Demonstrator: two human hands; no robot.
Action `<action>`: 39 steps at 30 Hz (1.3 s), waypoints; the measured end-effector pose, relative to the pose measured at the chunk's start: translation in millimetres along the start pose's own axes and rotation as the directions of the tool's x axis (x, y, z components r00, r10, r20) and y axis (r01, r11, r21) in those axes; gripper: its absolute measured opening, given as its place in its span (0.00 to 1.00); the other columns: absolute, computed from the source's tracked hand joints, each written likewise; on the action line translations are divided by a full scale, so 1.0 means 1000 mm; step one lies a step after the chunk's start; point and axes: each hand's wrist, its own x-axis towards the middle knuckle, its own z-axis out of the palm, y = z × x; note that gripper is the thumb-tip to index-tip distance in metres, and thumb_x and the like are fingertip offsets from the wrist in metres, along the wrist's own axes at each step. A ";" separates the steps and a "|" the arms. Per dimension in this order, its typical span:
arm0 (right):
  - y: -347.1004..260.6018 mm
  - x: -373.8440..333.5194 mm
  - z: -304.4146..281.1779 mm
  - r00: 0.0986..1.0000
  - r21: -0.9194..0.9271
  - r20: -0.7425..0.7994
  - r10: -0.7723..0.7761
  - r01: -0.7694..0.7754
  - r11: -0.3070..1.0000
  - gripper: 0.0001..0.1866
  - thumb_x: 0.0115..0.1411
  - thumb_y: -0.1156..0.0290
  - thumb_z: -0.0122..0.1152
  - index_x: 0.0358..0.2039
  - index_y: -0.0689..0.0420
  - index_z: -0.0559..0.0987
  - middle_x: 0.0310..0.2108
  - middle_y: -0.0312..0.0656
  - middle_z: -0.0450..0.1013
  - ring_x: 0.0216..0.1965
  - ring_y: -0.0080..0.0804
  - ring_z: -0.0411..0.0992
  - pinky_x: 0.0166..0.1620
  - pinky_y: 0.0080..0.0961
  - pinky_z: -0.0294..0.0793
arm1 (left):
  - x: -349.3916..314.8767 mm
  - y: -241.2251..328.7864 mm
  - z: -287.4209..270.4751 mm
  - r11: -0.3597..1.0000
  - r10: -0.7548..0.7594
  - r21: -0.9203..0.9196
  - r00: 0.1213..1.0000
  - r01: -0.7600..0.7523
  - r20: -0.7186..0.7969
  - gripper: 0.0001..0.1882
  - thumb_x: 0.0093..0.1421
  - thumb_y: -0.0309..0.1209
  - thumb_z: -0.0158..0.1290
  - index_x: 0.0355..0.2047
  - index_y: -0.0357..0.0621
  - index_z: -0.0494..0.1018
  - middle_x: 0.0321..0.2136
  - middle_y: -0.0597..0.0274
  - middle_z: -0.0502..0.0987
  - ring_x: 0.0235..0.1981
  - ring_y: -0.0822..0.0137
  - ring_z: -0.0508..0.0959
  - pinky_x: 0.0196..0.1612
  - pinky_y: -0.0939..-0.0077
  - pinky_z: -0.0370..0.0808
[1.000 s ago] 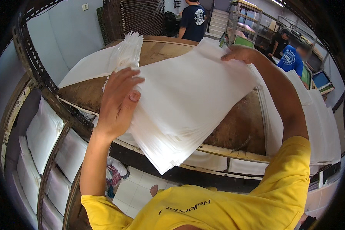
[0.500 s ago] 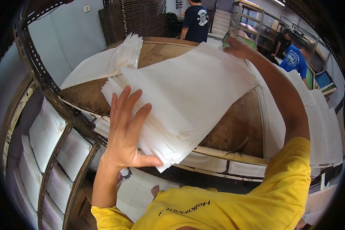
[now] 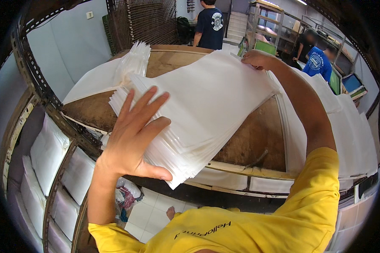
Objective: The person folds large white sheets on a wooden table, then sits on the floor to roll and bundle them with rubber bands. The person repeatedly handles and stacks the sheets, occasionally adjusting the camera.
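Observation:
A stack of thin, whitish, see-through plastic sheets (image 3: 211,97) lies slantwise on a brown wooden tabletop (image 3: 257,135). Its near left edge is fanned into many layers, and the near corner juts over the table's front edge. My left hand (image 3: 128,141) rests along that fanned edge, fingers spread wide and thumb stretched toward the near corner. At the far right corner, my right hand (image 3: 259,60) has its fingers curled closed around the sheets' edge; how many layers it pinches is hidden.
Another fanned stack (image 3: 97,82) lies at the table's left, and more white sheets (image 3: 350,130) at the right. Metal shelving with stacked sheets (image 3: 50,147) stands at left. A person in dark blue (image 3: 210,27) and a person in bright blue (image 3: 316,63) are beyond the table.
My left hand has shifted slightly left, its fingers still spread. My right hand stays at the far right corner, its fingers now more curled. The view has swung slightly.

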 end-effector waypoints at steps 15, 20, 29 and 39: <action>0.012 -0.088 -0.141 0.444 -0.452 -0.840 -0.312 -0.256 0.854 0.15 0.70 0.62 0.45 0.49 0.55 0.74 0.48 0.54 0.77 0.48 0.57 0.76 0.51 0.52 0.76 | 0.012 -0.011 0.006 0.989 0.081 -0.131 0.994 -0.070 0.080 0.49 0.44 0.75 0.54 0.45 0.37 0.75 0.41 0.50 0.76 0.48 0.47 0.75 0.64 0.44 0.62; -0.033 -0.190 -0.125 0.147 -0.772 -0.636 -0.758 -0.147 0.619 0.09 0.64 0.66 0.61 0.39 0.57 0.79 0.33 0.45 0.79 0.32 0.42 0.79 0.34 0.36 0.77 | 0.010 -0.019 0.002 0.981 0.070 -0.187 0.989 -0.045 0.130 0.53 0.50 0.80 0.40 0.48 0.38 0.74 0.46 0.48 0.76 0.52 0.45 0.74 0.66 0.42 0.59; -0.058 -0.325 -0.114 0.089 -0.851 -0.517 -0.852 -0.159 0.500 0.09 0.66 0.65 0.58 0.39 0.57 0.78 0.34 0.47 0.78 0.35 0.43 0.78 0.39 0.37 0.75 | 0.034 -0.022 -0.023 0.951 -0.047 -0.300 0.993 0.079 0.112 0.39 0.65 0.62 0.42 0.56 0.38 0.71 0.54 0.48 0.75 0.60 0.48 0.71 0.70 0.48 0.55; -0.028 -0.375 -0.124 0.137 -0.806 -0.592 -0.794 -0.116 0.581 0.12 0.68 0.62 0.56 0.43 0.56 0.78 0.38 0.47 0.78 0.40 0.39 0.77 0.45 0.36 0.74 | 0.123 -0.022 -0.010 0.515 -0.252 -0.823 0.960 0.239 0.121 0.53 0.55 0.52 0.65 0.69 0.35 0.51 0.63 0.40 0.65 0.66 0.48 0.63 0.67 0.62 0.60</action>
